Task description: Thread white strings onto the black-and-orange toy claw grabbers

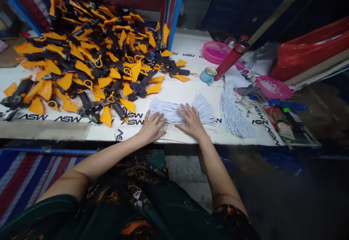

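Note:
A bundle of thin white strands lies crosswise on the white table, fanned out at both ends. My left hand rests at the bundle's left part, fingers apart and touching its near edge. Over the middle of the bundle lies my right hand, its fingers spread flat on the strands. Neither hand is closed round anything. To the right, a second bundle of white strands hangs lengthwise toward the table's front edge.
A large heap of black and orange parts covers the table's left side. Further right stand a blue mug, a red bottle, a pink basket and another pink basket. The table's front edge runs before my body.

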Available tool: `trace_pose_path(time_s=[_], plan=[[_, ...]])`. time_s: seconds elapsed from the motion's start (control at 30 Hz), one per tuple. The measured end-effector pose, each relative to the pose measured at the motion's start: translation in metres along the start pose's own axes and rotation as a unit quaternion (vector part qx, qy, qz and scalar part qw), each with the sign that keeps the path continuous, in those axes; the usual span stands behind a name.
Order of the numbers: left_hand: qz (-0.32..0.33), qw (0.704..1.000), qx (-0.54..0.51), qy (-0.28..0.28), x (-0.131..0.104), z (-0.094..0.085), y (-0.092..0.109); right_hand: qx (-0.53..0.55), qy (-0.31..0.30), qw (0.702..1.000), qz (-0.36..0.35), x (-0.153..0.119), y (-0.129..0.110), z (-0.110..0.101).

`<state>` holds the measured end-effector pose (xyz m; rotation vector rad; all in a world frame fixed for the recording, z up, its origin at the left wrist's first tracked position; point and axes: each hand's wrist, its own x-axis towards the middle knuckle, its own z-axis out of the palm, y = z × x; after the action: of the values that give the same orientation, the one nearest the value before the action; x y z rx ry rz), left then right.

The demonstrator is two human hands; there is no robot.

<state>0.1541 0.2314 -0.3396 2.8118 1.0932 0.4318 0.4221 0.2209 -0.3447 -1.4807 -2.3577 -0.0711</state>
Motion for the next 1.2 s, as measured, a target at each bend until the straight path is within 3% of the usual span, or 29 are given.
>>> trace_pose_path(time_s=[0.17, 0.33, 0.5, 0.63, 0.8, 0.97, 1.2], plan=[[0.015, 0.997, 0.046, -0.068, 0.035, -0.010, -0.024, 0.000, -0.084, 0.996, 0.030, 0.017, 0.018, 0.001], [0.075, 0.981, 0.073, -0.161, 0.073, -0.017, -0.058, -0.006, -0.084, 0.996, 0.032, 0.026, 0.020, 0.004], [0.127, 0.968, 0.055, -0.209, 0.085, -0.017, -0.074, -0.031, -0.080, 0.996, 0.027, 0.026, 0.019, 0.004], [0.118, 0.969, 0.054, -0.209, 0.087, -0.025, -0.067, -0.030, -0.072, 0.996, 0.038, 0.028, 0.021, 0.008], [0.091, 0.963, 0.095, -0.234, 0.097, -0.032, -0.045, -0.034, -0.050, 0.997, 0.045, 0.026, 0.022, 0.013], [0.021, 0.957, 0.106, -0.268, 0.117, -0.029, -0.026, -0.022, -0.047, 0.997, 0.057, 0.024, 0.022, 0.016], [-0.027, 0.955, 0.074, -0.285, 0.120, -0.034, -0.028, -0.024, -0.057, 0.996, 0.067, 0.040, 0.029, 0.013]])
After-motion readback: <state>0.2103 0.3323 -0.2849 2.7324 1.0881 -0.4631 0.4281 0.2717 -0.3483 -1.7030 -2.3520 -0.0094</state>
